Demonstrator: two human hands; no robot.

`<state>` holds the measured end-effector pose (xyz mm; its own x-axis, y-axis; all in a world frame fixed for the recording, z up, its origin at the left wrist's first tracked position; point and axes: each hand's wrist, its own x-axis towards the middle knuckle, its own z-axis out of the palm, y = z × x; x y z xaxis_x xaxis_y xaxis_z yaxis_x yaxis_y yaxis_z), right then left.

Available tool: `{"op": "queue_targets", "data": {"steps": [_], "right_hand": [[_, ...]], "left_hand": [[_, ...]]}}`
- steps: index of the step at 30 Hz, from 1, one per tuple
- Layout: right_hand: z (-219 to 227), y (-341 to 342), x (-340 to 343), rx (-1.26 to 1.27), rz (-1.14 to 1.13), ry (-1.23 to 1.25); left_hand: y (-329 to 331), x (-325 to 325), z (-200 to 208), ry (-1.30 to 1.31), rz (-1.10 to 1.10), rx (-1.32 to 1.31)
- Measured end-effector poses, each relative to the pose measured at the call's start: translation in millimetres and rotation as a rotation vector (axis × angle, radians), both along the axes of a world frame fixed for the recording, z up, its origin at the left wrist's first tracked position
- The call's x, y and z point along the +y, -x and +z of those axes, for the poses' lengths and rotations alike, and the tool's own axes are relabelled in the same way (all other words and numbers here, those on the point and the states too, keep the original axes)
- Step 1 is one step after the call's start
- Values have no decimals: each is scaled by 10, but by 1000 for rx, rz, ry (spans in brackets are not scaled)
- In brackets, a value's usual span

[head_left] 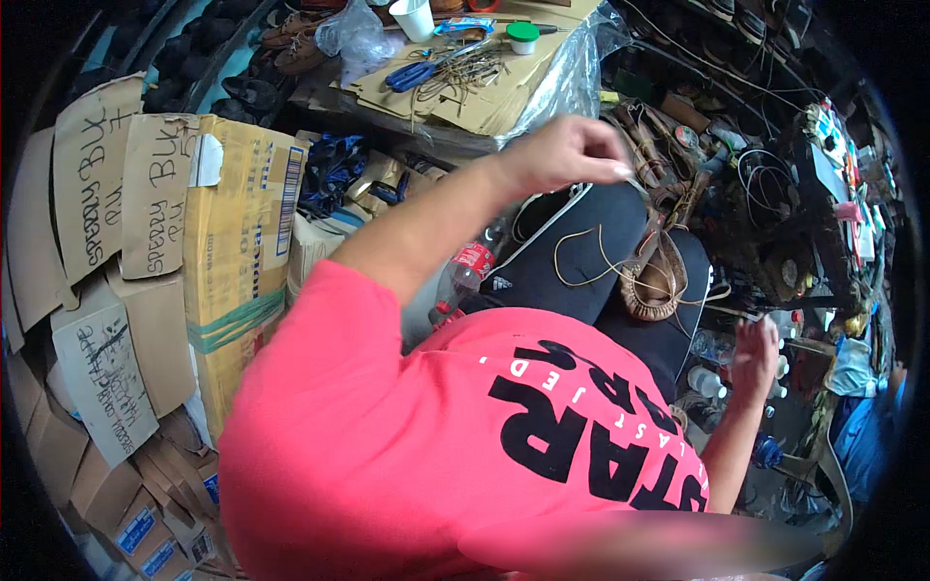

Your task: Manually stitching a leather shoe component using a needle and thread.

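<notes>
Left hand (pixel 572 155) up in the air here, thumb and fingertips pinched together on the cord, as far as I can make out through the blur. Right hand (pixel 756 358) is lower and off to the other side, fingers closed up around what looks like another stretch of that same tan cord (pixel 572 283).

So the bit that matters: the brown leather moccasin (pixel 649 302) is sitting at my knees, on the black trousers (pixel 610 213), right between the two hands. From the left hand it's toward me and a bit to the right; from the right hand it's over to the left and slightly further out. Long axis runs roughly away from me, with the puckered end pointing back at my belly. Honestly can't call which hand is nearer, looks about even.

Container-wise: white cup (pixel 414 19) on the worktop (pixel 475 121), can't see what's in it. Small tub (pixel 523 41) next to it has its green lid on, so no clue there either. Red-labelled bottle (pixel 472 259) beside my left leg, and a big taped carton (pixel 232 232) over on my left, insides hidden.
</notes>
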<state>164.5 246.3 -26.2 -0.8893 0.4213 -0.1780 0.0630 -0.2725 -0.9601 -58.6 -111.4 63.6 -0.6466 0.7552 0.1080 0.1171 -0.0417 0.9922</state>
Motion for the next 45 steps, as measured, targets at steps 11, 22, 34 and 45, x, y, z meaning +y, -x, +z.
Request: {"op": "queue_targets", "data": {"steps": [11, 22, 34, 45], "right_hand": [[466, 78, -604, 21, 527, -132], [-702, -2296, 1836, -804, 4, -998], [70, -38, -860, -68, 264, -882], [-188, -121, -459, -176, 207, -372]], "left_hand": [[-630, 265, 150, 250, -467, 178], [692, -2209, 1052, 1263, 1031, 1150], [-703, 344, -625, 556, -261, 670], [-431, 280, -581, 563, -142, 630]]}}
